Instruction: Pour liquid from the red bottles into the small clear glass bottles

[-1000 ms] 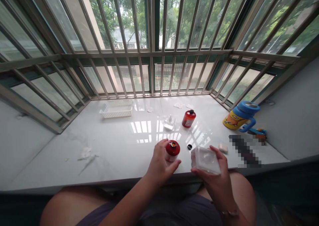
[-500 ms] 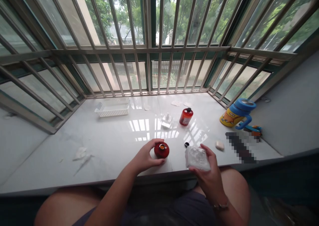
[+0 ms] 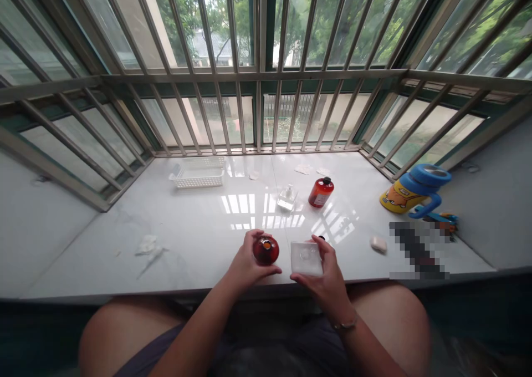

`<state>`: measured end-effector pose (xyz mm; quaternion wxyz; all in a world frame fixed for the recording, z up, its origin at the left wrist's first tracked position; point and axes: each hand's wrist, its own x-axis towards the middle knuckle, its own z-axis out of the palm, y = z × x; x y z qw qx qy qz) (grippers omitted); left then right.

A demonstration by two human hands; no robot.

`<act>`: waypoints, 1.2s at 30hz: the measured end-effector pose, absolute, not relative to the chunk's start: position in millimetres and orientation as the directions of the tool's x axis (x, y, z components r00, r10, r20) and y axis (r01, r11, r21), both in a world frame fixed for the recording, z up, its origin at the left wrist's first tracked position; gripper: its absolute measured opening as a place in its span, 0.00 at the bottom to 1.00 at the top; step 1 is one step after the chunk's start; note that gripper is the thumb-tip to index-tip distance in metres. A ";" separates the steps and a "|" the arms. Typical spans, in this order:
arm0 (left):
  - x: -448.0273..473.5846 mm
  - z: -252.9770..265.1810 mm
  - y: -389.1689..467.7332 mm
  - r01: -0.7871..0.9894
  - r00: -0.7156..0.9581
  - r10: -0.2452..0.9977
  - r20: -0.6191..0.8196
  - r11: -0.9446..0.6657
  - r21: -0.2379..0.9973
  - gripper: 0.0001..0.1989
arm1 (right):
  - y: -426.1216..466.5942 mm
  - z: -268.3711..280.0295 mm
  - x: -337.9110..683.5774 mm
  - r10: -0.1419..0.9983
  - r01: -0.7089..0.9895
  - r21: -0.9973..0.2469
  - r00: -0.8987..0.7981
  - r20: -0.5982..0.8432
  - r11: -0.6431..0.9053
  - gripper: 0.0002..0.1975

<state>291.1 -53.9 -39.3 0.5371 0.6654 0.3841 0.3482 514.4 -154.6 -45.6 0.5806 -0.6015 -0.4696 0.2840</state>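
My left hand point(image 3: 246, 263) is curled around a dark red round bottle point(image 3: 266, 250), its uncapped mouth facing up. Just right of it, my right hand point(image 3: 326, 271) grips a clear, square glass container point(image 3: 306, 258) by its right side, thumb at the front and fingers behind. A faint round shape shows in the middle of the container; whether it is open I cannot tell. The two vessels are close but apart. Behind my right fingers a small black cap point(image 3: 322, 238) peeks out, partly hidden.
Farther back stand a clear glass bottle point(image 3: 287, 199) and a red bottle with a black cap point(image 3: 321, 192). A white basket point(image 3: 198, 181) sits at the back left, with crumpled tissue point(image 3: 147, 245) nearer. Rightward are a pale eraser-like block point(image 3: 378, 244) and a blue-yellow mug point(image 3: 405, 191).
My right hand has moved left with the square container, bringing it nearer the red bottle and turning it flatter towards me. The camera view has shifted slightly.
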 end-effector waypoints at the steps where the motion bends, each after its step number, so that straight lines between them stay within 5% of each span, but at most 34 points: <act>1: 294.0 -40.4 -54.6 0.127 0.446 0.894 0.048 -0.117 0.985 0.46 | -153.1 -45.3 513.9 0.896 0.242 -0.963 0.392 0.210 0.120 0.52; 4: 291.8 -37.1 -55.2 0.156 0.452 0.891 0.046 -0.129 0.979 0.39 | -149.6 -45.3 516.7 0.903 0.302 -0.947 0.367 0.224 0.112 0.51; 16: 245.2 2.8 -61.3 0.429 0.538 0.832 0.137 -0.410 0.804 0.42 | -137.1 -51.4 524.1 0.884 0.631 -0.714 0.095 0.458 0.303 0.45; 36: 259.6 13.8 -73.2 0.506 0.641 0.761 0.101 -0.519 0.689 0.45 | -131.6 -27.8 518.2 0.845 0.698 -0.565 -0.109 0.524 0.441 0.43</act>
